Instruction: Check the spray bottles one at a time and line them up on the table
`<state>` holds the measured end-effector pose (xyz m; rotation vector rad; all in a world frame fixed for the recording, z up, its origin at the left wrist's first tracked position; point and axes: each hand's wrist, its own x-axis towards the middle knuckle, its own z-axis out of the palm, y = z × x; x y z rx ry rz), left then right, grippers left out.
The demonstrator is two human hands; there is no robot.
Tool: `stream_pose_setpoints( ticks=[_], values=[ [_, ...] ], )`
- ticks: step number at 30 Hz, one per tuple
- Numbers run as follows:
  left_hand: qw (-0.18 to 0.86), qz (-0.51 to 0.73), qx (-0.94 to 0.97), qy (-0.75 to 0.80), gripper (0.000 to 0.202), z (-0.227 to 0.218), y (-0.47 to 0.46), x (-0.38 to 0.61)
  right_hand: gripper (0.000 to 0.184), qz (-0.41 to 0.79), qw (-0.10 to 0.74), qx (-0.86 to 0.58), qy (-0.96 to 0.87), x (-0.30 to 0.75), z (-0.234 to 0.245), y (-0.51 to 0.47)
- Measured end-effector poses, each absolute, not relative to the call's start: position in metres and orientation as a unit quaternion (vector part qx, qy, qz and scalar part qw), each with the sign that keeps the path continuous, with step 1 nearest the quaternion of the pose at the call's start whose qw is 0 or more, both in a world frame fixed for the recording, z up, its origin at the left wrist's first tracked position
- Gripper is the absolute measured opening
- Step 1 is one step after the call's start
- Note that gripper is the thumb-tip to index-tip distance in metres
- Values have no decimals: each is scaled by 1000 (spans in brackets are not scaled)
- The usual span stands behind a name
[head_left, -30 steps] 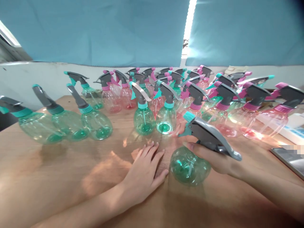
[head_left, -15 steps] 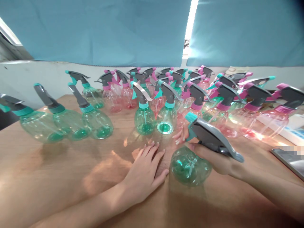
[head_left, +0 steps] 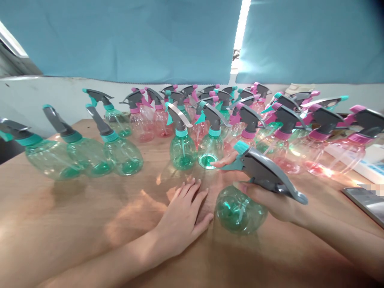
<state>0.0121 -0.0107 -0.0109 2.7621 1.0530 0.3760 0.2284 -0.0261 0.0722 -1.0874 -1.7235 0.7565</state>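
Note:
My right hand (head_left: 270,199) is wrapped round the neck of a clear green spray bottle (head_left: 240,212) with a grey head, teal nozzle and teal trigger. The bottle tilts, its nozzle facing away to the left. Fingers of that hand reach past the trigger (head_left: 234,163), which stands out from the head; part of the grip is hidden behind the sprayer. Flat on the wooden table (head_left: 99,248), fingers spread, lies my left hand (head_left: 186,212), apart from the bottle. Two upright green spray bottles (head_left: 183,154) stand just beyond my left fingertips.
Three green spray bottles (head_left: 123,158) stand at the left. Several pink spray bottles (head_left: 319,132) with grey heads fill the right and back, mixed with green ones. A dark flat device (head_left: 364,202) lies at the right edge. Blue curtains (head_left: 135,40) hang behind.
The fingers of my right hand have straightened forward, and the trigger has swung outward from its pulled-in position. The held bottle and my left hand stay in place.

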Motion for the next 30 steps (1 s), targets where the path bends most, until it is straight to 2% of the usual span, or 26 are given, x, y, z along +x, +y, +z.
stream_pose_setpoints(
  ticks=[5,16,19,23,30],
  values=[
    [81,123,924,353,49,-10,-11,13,21,321,488,-398,-707,221,82,-24],
    [83,127,923,354,49,-11,-11,12,17,324,486,-398,-707,222,80,-25],
    [84,122,924,354,49,-11,-10,12,10,345,482,-395,-702,221,81,-25],
    [83,108,924,357,49,-9,-10,13,20,358,475,-390,-703,223,78,-25],
    [88,110,923,357,48,-7,-11,13,11,358,477,-411,-690,225,75,-26]
  ],
)
